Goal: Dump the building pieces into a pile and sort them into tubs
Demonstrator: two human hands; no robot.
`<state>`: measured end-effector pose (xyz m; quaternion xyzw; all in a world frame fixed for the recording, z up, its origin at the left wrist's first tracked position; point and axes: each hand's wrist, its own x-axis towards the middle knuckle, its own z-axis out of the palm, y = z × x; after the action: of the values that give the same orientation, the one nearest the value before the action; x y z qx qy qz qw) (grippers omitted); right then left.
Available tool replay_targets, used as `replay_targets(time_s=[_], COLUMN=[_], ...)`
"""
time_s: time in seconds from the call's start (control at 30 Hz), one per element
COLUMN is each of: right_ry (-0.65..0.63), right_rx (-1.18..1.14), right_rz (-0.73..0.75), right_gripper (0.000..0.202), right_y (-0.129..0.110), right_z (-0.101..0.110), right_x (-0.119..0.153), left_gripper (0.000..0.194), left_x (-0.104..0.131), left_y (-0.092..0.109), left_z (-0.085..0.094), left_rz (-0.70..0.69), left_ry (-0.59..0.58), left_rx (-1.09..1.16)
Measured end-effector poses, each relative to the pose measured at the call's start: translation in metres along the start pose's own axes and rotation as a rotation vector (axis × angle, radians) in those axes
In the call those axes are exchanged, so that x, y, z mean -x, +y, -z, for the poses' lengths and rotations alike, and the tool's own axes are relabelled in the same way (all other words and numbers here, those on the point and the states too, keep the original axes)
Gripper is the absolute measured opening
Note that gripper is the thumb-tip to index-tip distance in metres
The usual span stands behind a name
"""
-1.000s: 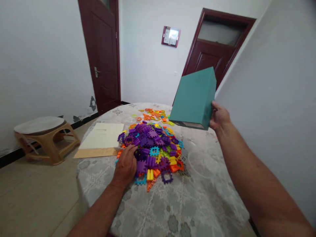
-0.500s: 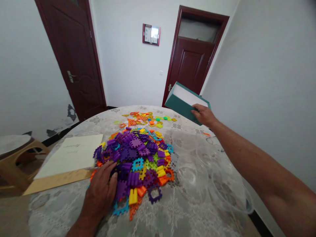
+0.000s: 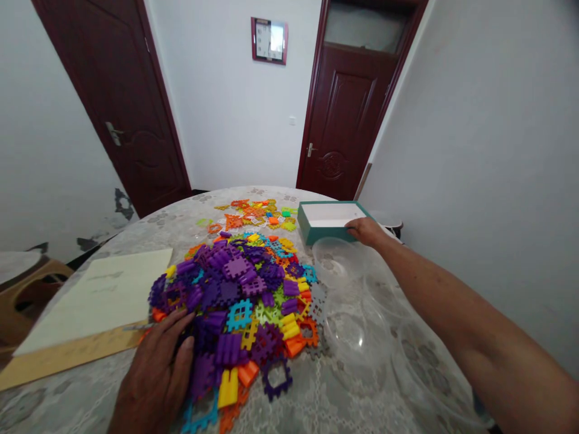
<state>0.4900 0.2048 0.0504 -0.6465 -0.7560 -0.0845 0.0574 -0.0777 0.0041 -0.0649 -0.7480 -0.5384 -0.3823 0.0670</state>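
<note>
A green box (image 3: 325, 234) with a white inside rests at the far right of the table, its open side up. My right hand (image 3: 365, 231) is closed on its near rim, thumb and fingers pinching the wall. My left hand (image 3: 156, 364) lies flat with its fingers stretched along the left edge of a big heap of plastic building pieces (image 3: 237, 268), mostly purple with yellow, orange, blue and green ones. Below the left hand's fingertips, what they touch is partly hidden. A thin grey object (image 3: 136, 327) shows beside that hand, too blurred to name.
Several clear round plastic containers (image 3: 357, 325) stand right of the heap. More orange and yellow pieces (image 3: 253, 214) lie farther back. Pale paper (image 3: 97, 289) and a brown strip (image 3: 67, 357) lie at left. A stool (image 3: 31, 289) stands beyond the table's left edge.
My right hand has lowered the green box from a tilted position in the air to the tabletop. My left hand stays at the heap's edge. The camera view has tipped downward.
</note>
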Motion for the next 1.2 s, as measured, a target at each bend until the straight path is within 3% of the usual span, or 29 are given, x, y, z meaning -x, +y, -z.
replay_targets(time_s=[0.33, 0.7, 0.83, 1.0, 1.1, 1.2], right_ry=[-0.094, -0.098, -0.047, 0.024, -0.01, -0.086], right_rx=[-0.041, -0.038, -0.018, 0.062, 0.117, 0.137], right_rz=[0.03, -0.012, -0.08, -0.24, -0.324, -0.396], right_gripper=[0.032, 0.03, 0.039, 0.035, 0.043, 0.058], right_y=[-0.002, -0.011, -0.013, -0.008, -0.015, -0.033], right_z=[-0.02, -0.018, -0.005, 0.03, 0.04, 0.035], right_x=[0.012, 0.006, 0.009, 0.029, 0.049, 0.065], left_gripper=[0.037, 0.036, 0.036, 0.037, 0.038, 0.038], left_x=[-0.003, -0.003, -0.005, -0.006, -0.007, -0.008], left_y=[0.004, 0.004, 0.005, 0.003, 0.002, 0.002], left_z=[0.002, 0.001, 0.003, 0.002, 0.0, -0.001], left_rz=[-0.022, -0.006, -0.009, -0.009, -0.013, -0.026], left_ry=[0.009, 0.009, 0.006, -0.01, -0.014, -0.012], left_rx=[0.007, 0.013, 0.016, 0.019, 0.027, 0.031])
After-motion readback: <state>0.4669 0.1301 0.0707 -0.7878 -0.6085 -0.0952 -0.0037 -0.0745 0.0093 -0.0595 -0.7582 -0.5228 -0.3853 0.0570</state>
